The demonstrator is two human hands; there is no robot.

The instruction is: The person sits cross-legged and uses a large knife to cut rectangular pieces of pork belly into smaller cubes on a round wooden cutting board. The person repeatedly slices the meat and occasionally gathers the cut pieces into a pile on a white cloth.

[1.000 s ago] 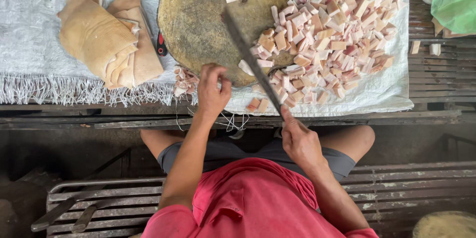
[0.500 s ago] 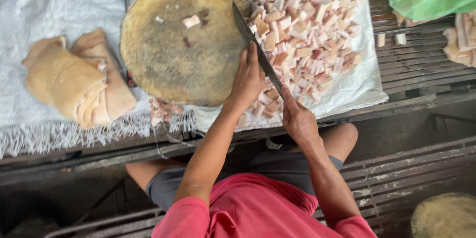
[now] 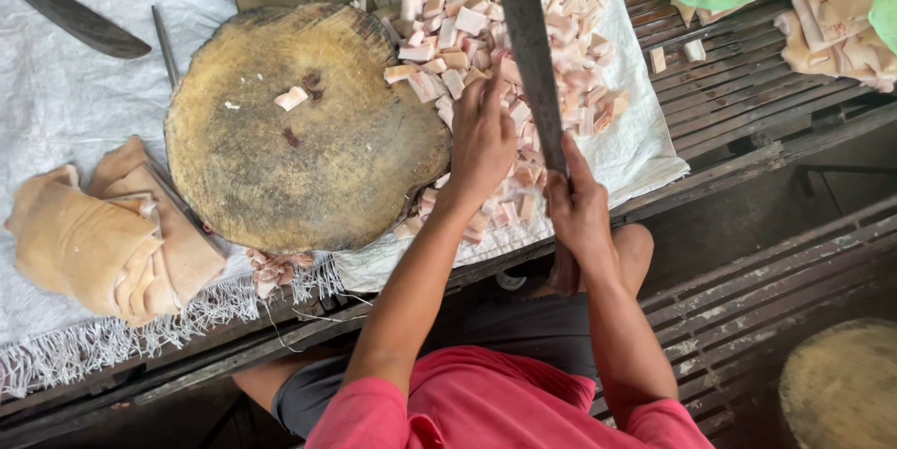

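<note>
Landmark: round wooden chopping block (image 3: pixel 299 131). Right of it, a white woven sheet (image 3: pixel 645 145) carries a heap of pale pink cut meat cubes (image 3: pixel 486 38).

Long cleaver (image 3: pixel 529 47) lies across that heap, blade pointing away from the person. Right hand (image 3: pixel 581 215) is closed around its handle, right of the block. Left hand (image 3: pixel 481 136) rests flat, fingers extended, on the cubes just beside the blade.

Risks, as I judge them:
- blade slides sideways → left fingers cut
- greasy handle → grip slips
- cubes near the sheet's edge → pushed off
</note>
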